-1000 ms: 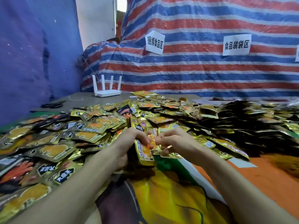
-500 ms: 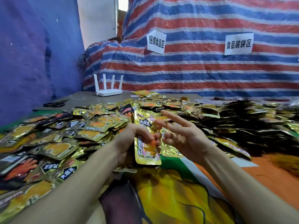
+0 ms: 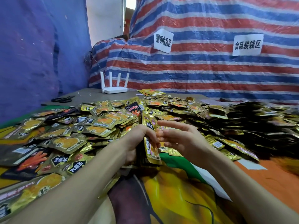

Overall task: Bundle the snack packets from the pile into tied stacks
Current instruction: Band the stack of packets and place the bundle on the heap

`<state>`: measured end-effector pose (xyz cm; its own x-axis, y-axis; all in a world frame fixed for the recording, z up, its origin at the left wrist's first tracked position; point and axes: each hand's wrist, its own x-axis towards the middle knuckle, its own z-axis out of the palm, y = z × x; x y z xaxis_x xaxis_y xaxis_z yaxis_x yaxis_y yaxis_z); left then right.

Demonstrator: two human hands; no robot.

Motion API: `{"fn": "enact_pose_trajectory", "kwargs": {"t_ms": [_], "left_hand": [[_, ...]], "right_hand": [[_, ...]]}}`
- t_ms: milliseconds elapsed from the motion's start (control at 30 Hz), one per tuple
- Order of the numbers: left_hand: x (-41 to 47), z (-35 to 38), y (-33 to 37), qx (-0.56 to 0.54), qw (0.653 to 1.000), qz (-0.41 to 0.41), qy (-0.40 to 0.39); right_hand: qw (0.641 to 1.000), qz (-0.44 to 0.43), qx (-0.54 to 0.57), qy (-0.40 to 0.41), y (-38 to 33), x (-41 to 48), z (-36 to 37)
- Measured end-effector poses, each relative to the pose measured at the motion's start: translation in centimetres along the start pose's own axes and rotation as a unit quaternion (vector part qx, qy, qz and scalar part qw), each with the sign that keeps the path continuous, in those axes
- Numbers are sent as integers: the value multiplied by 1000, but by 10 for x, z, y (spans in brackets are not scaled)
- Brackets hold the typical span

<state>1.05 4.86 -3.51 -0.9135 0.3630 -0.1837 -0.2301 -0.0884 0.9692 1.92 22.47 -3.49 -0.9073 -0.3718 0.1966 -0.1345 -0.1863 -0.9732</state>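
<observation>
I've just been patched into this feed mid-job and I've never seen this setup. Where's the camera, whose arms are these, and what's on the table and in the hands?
There is no machine here. The arms belong to a person, and the single picture comes from a wide-angle camera worn on their head, looking forward and down. The left hand grips an upright stack of packets. The right hand is open beside it, fingers spread, holding nothing I can make out. Across the table lies the pile of gold snack packets, with a darker heap to the right. At the far end sit a white router and black scissors. Behind hangs a striped tarp with two paper signs.
</observation>
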Motion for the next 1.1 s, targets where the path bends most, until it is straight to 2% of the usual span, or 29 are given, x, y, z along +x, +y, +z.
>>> {"fn": "enact_pose_trajectory", "kwargs": {"t_ms": [200, 367, 500, 667, 833, 967, 1100], "left_hand": [[0, -1, 2, -2, 1000, -2, -7], [3, -3, 1, -38, 999, -3, -10], [3, -11, 1, -74, 996, 2, -44], [5, -12, -1, -71, 995, 8, -73], [6, -13, -2, -100, 990, 8, -103], [8, -15, -3, -97, 991, 5, -91], [9, -15, -3, -96, 991, 2, -88]], "right_hand": [[996, -3, -77, 53, 8, 2, 7], [992, -19, -69, 108, 7, 3, 1], [988, -25, -30, 146, 6, 5, -6], [989, 7, 16, 146, 7, 5, -9], [982, -5, -31, 186, 7, 5, -8], [966, -4, -61, 252, 9, 5, -9], [966, 35, -9, 257, 6, 5, -12]]}}
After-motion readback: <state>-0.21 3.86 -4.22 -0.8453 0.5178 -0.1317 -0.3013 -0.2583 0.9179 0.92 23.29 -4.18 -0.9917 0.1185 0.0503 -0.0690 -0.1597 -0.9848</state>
